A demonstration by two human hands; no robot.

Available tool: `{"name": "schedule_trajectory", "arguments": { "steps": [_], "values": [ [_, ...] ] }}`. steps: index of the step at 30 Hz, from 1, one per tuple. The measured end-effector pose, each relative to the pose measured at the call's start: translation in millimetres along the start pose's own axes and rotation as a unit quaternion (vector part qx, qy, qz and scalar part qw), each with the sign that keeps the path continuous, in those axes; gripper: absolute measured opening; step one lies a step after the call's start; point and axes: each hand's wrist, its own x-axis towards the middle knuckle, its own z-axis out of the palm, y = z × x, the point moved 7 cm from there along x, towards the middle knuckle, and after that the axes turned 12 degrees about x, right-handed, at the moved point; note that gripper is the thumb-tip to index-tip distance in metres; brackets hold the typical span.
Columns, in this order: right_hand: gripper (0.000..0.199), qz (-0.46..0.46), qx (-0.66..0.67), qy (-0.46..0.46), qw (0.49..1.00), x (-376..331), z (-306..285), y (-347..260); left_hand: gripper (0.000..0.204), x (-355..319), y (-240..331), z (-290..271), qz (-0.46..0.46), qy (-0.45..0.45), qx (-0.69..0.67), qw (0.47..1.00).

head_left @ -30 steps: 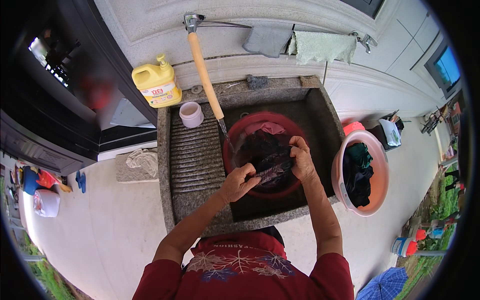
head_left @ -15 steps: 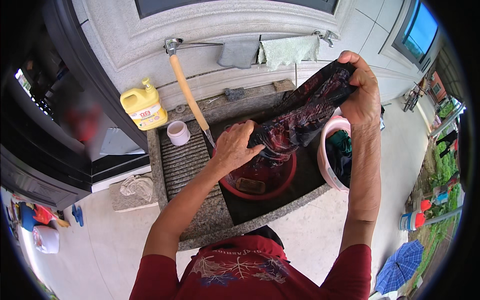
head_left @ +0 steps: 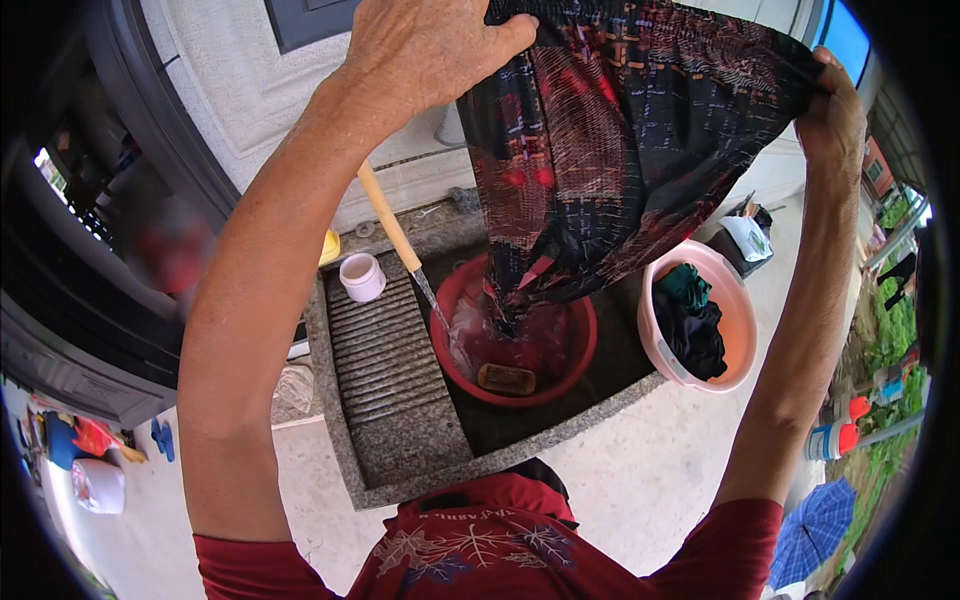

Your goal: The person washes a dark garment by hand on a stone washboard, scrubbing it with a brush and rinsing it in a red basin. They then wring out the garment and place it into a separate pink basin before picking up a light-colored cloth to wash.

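A black garment with red and white patterning and a gathered edge (head_left: 640, 130) is stretched wide between my raised hands. My left hand (head_left: 430, 50) grips its upper left corner, thumb out along the cloth. At its upper right end, my right hand (head_left: 835, 115) is closed on the edge. The lower tip of the cloth hangs bunched into a red basin (head_left: 585, 365) of water. A brown scrubbing brush (head_left: 506, 379) lies in that basin. Water runs into it from a beige hose (head_left: 390, 220).
The basin sits in a stone sink with a ribbed washboard (head_left: 390, 345), where a white cup (head_left: 362, 277) stands. Right of it is a pink tub (head_left: 735, 345) holding dark and green clothes. A blue umbrella (head_left: 815, 530) lies lower right; a doorway opens at left.
Both hands have risen and moved apart, lifting the garment out of the basin and spreading it from a bunched strip to a wide sheet.
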Motion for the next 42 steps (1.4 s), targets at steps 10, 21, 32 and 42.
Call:
{"name": "schedule_trajectory", "arguments": {
  "steps": [10, 21, 32, 42],
  "values": [
    [0.026, -0.049, -0.526, -0.212, 0.822, -137.0, -57.2, 185.2, 0.036, -155.4, 42.3, 201.3, -0.020, -0.192, -0.028, 0.981],
    [0.024, 0.271, -0.609, -0.227, 0.710, -352.7, -198.7, 428.5, 0.038, -399.7, 131.3, 384.1, -0.159, -0.449, -0.037, 0.878],
    [0.027, 0.210, -0.612, -0.393, 0.654, -425.4, -198.6, 507.0, 0.072, -477.8, 138.5, 453.3, -0.233, -0.604, -0.016, 0.762],
    [0.023, 0.265, -0.617, -0.429, 0.604, -421.5, -212.1, 556.4, 0.056, -503.9, 132.8, 483.5, -0.228, -0.650, -0.014, 0.725]
  ]
}}
